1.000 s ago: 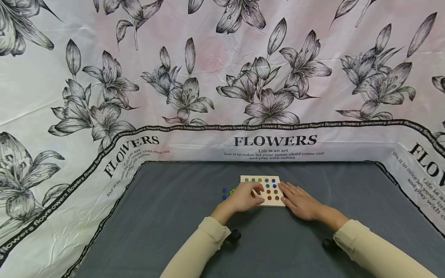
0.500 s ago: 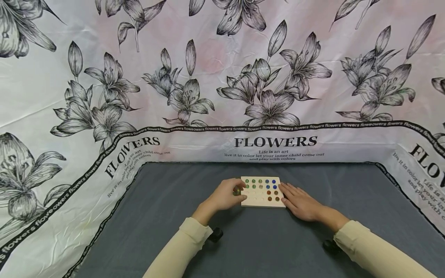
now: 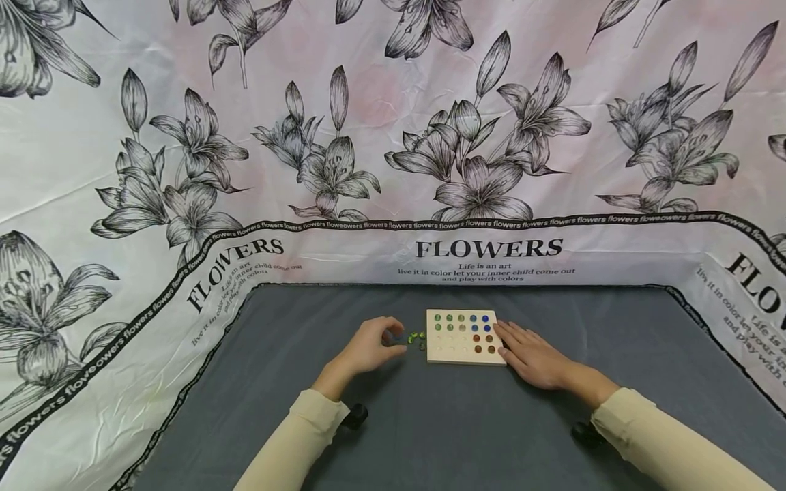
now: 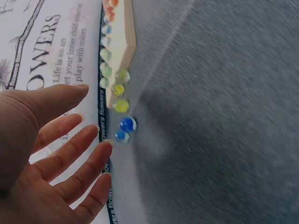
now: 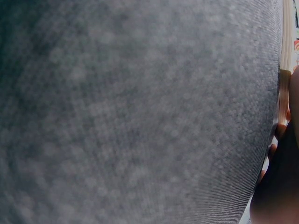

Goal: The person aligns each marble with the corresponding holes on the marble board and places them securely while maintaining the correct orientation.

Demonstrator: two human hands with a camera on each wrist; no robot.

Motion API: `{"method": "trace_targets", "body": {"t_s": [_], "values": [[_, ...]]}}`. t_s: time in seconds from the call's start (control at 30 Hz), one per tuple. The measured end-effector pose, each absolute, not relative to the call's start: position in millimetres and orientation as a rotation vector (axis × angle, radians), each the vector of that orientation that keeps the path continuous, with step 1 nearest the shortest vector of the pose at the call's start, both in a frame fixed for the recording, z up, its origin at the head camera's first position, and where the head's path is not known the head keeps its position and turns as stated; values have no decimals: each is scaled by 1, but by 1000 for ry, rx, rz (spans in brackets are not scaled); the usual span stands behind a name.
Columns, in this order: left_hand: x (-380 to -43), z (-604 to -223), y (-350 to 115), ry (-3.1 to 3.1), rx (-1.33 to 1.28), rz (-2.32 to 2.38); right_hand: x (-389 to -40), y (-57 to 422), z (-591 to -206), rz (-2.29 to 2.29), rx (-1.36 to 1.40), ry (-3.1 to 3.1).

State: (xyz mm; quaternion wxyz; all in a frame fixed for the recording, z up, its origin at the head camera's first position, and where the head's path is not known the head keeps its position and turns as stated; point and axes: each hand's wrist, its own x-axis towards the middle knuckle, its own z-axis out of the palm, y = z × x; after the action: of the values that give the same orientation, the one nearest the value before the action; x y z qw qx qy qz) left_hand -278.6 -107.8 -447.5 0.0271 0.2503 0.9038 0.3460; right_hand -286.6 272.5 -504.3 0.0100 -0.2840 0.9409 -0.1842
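My left hand (image 3: 370, 346) hovers left of a pale wooden board (image 3: 457, 358), thumb and fingers parted with nothing between them. In the left wrist view, two blue marbles (image 4: 127, 124) lie just beyond the fingertips. Between that hand and the board sit several yellow-green marbles (image 3: 414, 337). On the board, green marbles (image 3: 449, 318) fill hollows at the back left, blue marbles (image 3: 485, 318) the back right, and reddish-brown marbles (image 3: 477, 348) the front right; the front-left hollows hold none. My right hand (image 3: 535, 356) rests with straight fingers at the board's right edge.
A dark grey cloth (image 3: 442, 436) covers the table under the board and marbles. Behind it rises a white and pink curtain (image 3: 381, 170) printed with lilies and lettering. A dark device (image 3: 355, 417) sits by the left cuff.
My left hand has moved left from over the board, past its left edge, to the loose marbles, bringing the board's front-left hollows into view. The right hand stays in place.
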Motion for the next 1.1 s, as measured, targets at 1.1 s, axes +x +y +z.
{"method": "trace_targets", "body": {"t_s": [1.1], "values": [[-289, -467, -115, 2745, 575, 1151, -288, 274, -506, -588, -941, 2952]]}}
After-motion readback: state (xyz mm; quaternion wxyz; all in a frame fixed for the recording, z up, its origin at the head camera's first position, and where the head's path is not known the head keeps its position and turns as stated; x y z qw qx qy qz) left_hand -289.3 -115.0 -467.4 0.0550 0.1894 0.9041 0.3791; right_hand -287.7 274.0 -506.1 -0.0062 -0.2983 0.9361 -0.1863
